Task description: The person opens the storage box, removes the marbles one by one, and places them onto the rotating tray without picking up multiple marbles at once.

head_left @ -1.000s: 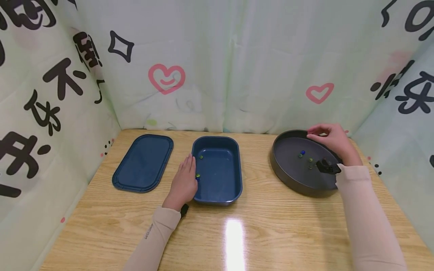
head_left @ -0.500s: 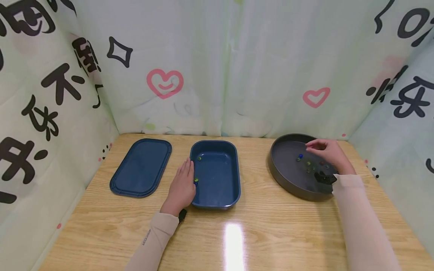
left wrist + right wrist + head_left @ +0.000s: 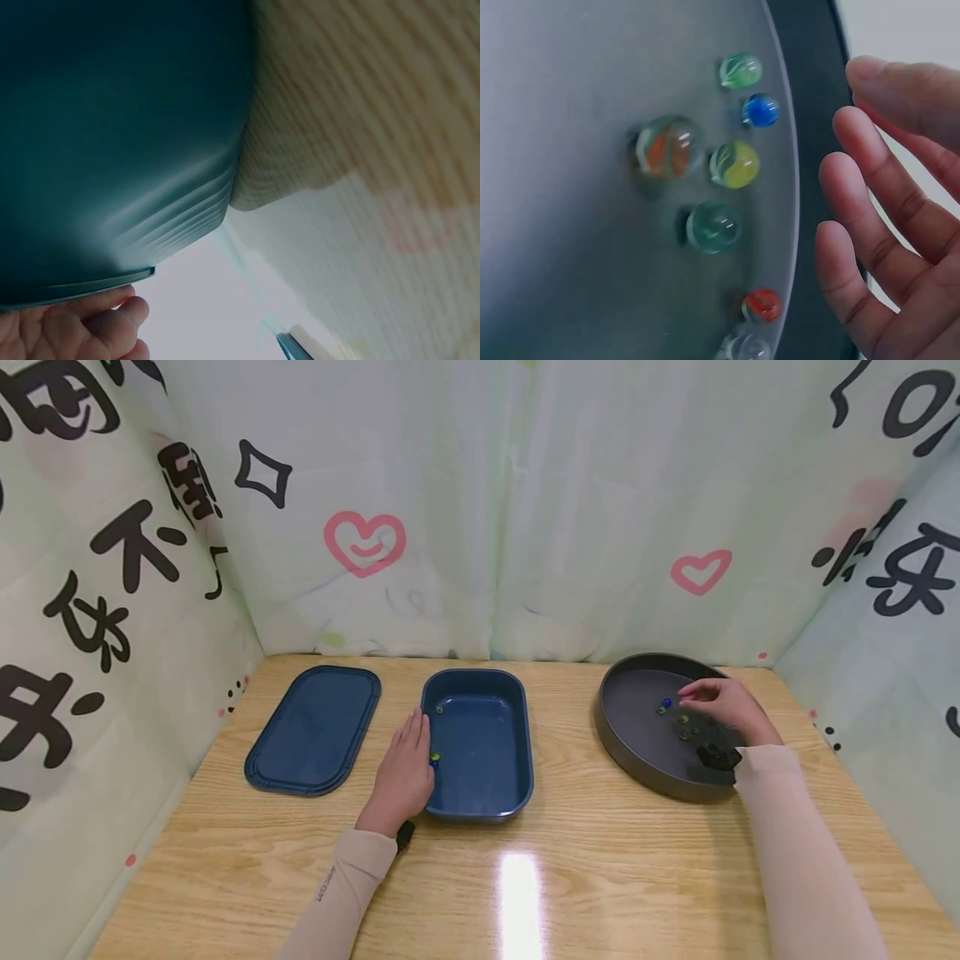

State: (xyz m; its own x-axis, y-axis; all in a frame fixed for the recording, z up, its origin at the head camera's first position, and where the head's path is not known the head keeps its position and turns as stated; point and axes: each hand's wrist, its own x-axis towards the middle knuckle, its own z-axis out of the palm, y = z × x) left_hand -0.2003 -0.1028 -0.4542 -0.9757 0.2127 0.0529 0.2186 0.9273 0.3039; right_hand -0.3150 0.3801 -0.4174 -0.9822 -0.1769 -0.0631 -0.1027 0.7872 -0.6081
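Note:
My left hand (image 3: 403,770) lies with straight fingers along the left rim of a blue rectangular box (image 3: 483,752). A few small marbles (image 3: 435,757) lie near the box's left wall. Over the round dark pan (image 3: 633,747) hovers my right hand (image 3: 727,703), fingers loosely bent and nothing visible between them. In the right wrist view, a blue marble (image 3: 761,110), a yellow one, a red marble (image 3: 763,305), a larger orange-streaked marble (image 3: 669,150) and several others lie on the pan's floor, apart from the fingers. The box's outer wall (image 3: 112,150) fills much of the left wrist view.
A blue lid (image 3: 311,731) lies flat on the wooden table (image 3: 600,877), left of the box. Curtains (image 3: 487,510) with printed writing and hearts enclose the back and both sides. The pan has a raised wall around it.
My right hand has come down from the pan's far rim to low above its floor, closer to the marbles. The left hand stays by the box. The head view tilted slightly.

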